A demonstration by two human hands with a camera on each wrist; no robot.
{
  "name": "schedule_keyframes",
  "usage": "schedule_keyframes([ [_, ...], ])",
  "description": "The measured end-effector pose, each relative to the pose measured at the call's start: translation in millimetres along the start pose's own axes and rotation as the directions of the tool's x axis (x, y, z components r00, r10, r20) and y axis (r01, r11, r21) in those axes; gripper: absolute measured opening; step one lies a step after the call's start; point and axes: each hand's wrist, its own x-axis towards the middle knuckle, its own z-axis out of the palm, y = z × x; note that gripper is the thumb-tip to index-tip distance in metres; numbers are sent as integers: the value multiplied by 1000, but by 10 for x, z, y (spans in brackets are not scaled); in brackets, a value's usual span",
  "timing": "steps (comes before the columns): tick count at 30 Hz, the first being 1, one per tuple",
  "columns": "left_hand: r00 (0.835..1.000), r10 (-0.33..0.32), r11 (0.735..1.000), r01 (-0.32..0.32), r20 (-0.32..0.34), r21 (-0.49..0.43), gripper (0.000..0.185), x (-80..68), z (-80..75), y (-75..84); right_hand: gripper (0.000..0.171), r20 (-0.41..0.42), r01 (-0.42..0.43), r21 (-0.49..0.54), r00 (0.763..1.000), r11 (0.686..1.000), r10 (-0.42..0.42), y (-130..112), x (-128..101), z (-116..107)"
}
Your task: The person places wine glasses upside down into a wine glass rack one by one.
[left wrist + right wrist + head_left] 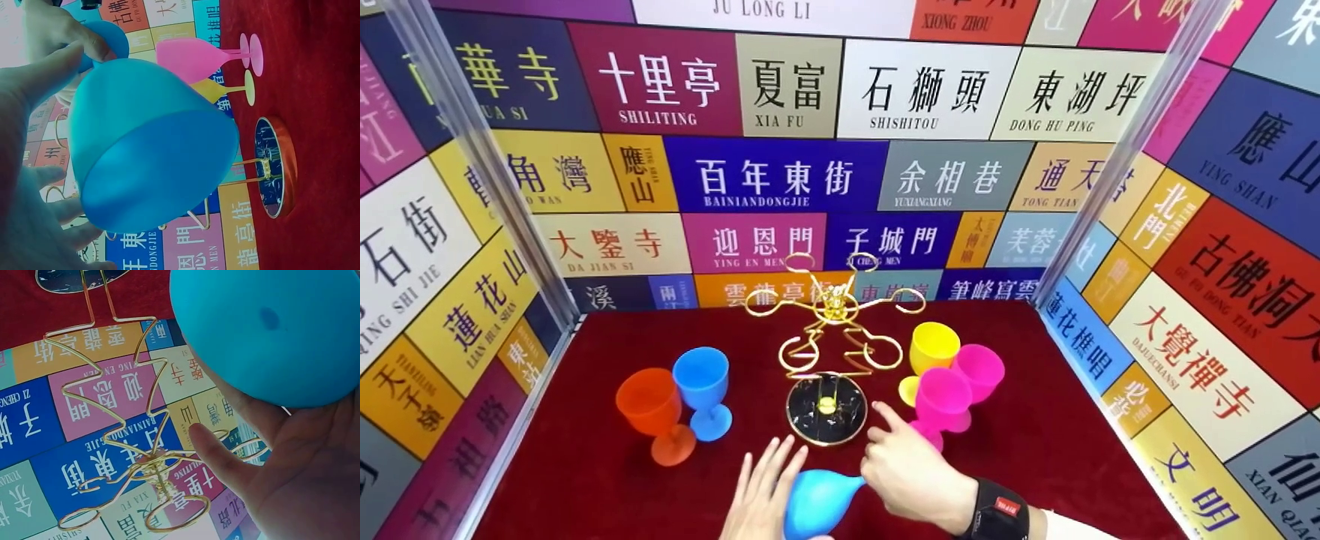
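Note:
A blue goblet (819, 501) lies sideways between my hands, its mouth facing the left wrist camera. My right hand (911, 469) holds it by the stem, index finger extended; in the right wrist view its round base (270, 343) covers part of the palm. Alongside the bowl is my left hand (765, 487), its fingers straight and spread; in the left wrist view the thumb lies near the stem and some fingertips are hidden behind the bowl. Just beyond both hands stands a gold wire goblet rack (835, 306) with several loops and a round black base (810, 416).
Left of the rack, an orange goblet (649, 401) and another blue goblet (701, 379) stand upright. On the right are a yellow goblet (934, 349) and two pink goblets (945, 391). Lettered panels (776, 176) enclose the dark red cloth (585, 450).

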Motion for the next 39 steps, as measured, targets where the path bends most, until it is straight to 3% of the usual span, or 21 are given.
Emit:
schedule_keyframes([
  [7, 998, 61, 997, -60, -24, 47, 94, -56, 167, -42, 16, 72, 21, -45, 997, 999, -17, -67, 35, -57],
  [15, 998, 44, 997, -41, -38, 72, 86, -137, 302, 5, 12, 33, 41, -62, 999, 997, -39, -133, 25, -54],
  [22, 996, 75, 988, -67, -51, 141, 80, -160, 347, 8, 8, -6, 47, -69, 999, 997, -47, -152, 18, -44],
  [27, 997, 75, 989, -77, 23, 129, 78, -183, 319, 20, 6, -1, 46, -78, 999, 996, -46, -140, 22, -67],
  [31, 992, 35, 997, -42, 118, 59, 75, -205, 286, 66, 5, 17, 43, -74, 999, 996, -42, -142, 17, -78],
  [39, 986, -30, 1000, 28, 165, 11, 73, -232, 294, 139, 5, 52, 26, -87, 998, 996, -21, -143, -5, -90],
])
